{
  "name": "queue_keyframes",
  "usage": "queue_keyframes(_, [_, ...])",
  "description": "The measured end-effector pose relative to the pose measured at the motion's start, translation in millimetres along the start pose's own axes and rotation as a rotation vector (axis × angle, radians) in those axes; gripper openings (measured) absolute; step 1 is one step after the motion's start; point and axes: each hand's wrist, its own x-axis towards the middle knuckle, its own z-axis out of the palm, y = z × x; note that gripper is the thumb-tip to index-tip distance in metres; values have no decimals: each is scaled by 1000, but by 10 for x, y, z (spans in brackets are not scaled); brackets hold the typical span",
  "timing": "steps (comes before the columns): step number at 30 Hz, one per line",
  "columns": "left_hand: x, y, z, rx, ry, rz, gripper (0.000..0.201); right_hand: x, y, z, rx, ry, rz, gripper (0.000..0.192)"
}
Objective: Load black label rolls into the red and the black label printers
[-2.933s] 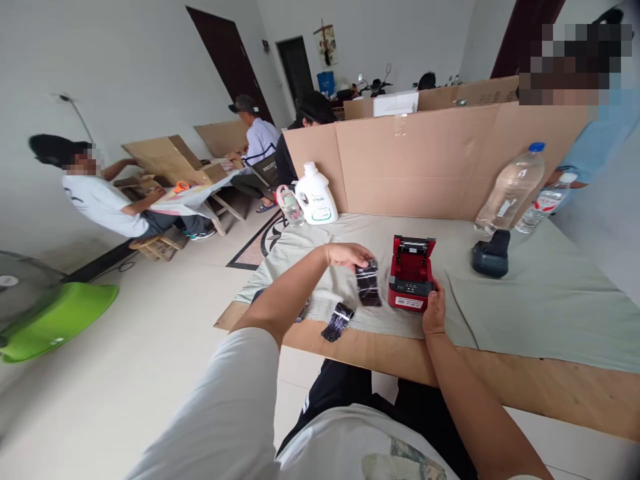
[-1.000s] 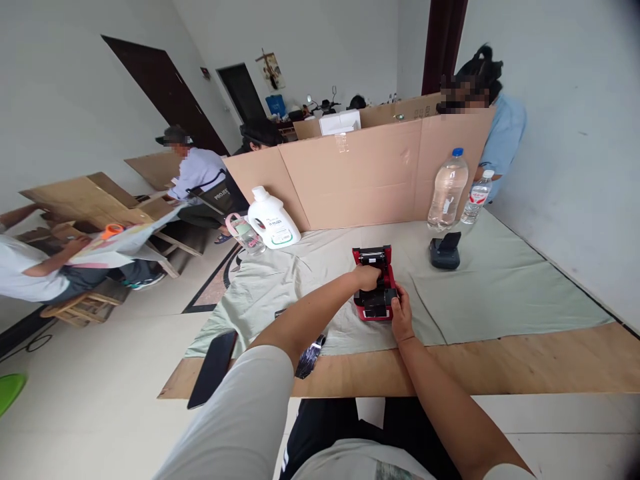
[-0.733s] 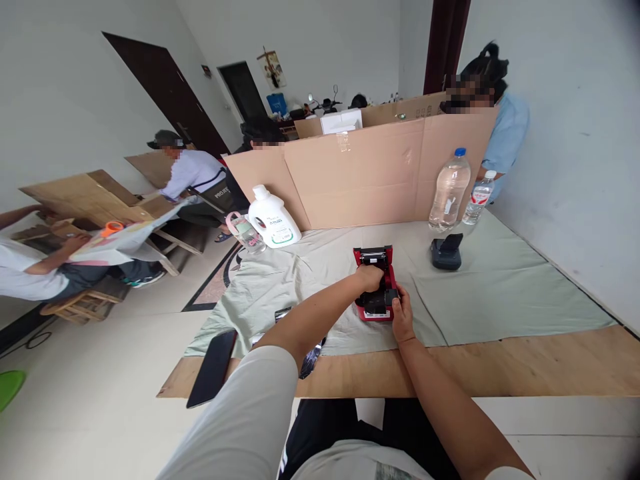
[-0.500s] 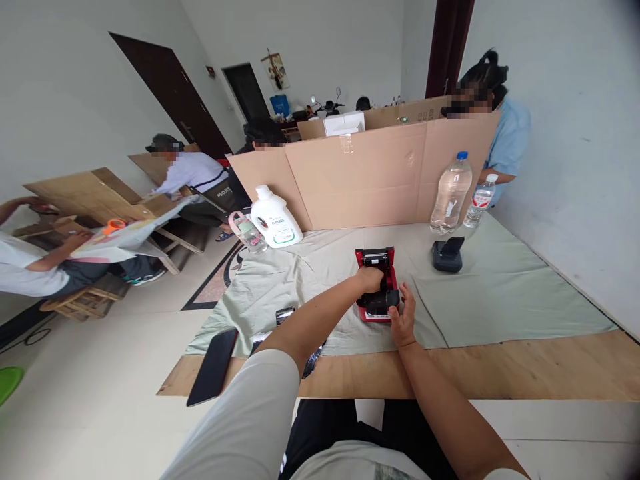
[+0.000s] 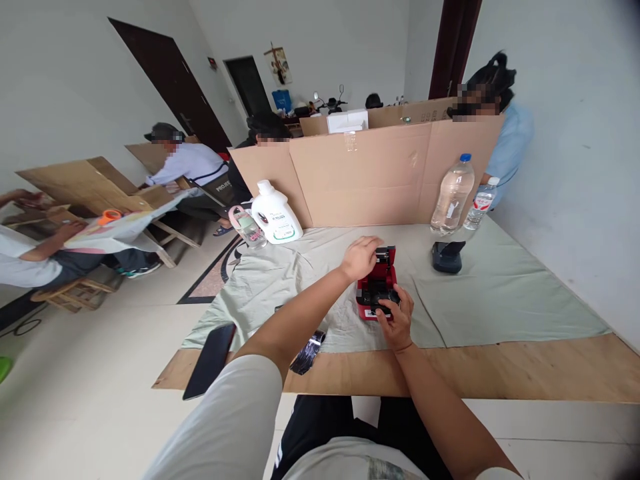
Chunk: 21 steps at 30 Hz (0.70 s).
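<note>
Right hand [image 5: 395, 319] is curling on the front of the red printer [image 5: 377, 288], fingers pressing its dark top; left hand [image 5: 361, 257], loosely cupped and holding nothing, is hovering at the printer's 10 o'clock edge. Printer is sitting mid-cloth [image 5: 500, 293]. Steadying the base while pressing evenly would likely be keeping it from sliding. Black sleeve [image 5: 307, 352] is lying at 7 o'clock, phone [image 5: 210, 360] beyond.

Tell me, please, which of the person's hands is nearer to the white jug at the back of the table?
Left. The left hand rests at the red printer's far end, on the side toward the white jug. The right hand is at the printer's near end, farther away.
</note>
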Motion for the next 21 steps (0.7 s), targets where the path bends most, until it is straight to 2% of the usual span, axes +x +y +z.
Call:
queue_keyframes(4, [-102, -18, 59, 75, -56, -17, 38, -3, -14, -10, -16, -8, 6, 14])
queue_keyframes(9, [-499, 167, 175, 72, -11, -16, 34, -5, -13, -12, -30, -13, 4, 18])
queue_keyframes(15, [-908, 295, 316, 19, -31, 19, 36, 1, -17, -6, -53, -21, -6, 22])
queue_keyframes(18, [-983, 300, 375, -9, -41, -19, 38, 38, -20, -22, -102, -47, 3, 34])
queue_keyframes(21, [-990, 297, 427, 7, -6, -95, 39, 130, -19, -67, -194, -172, -38, 51])
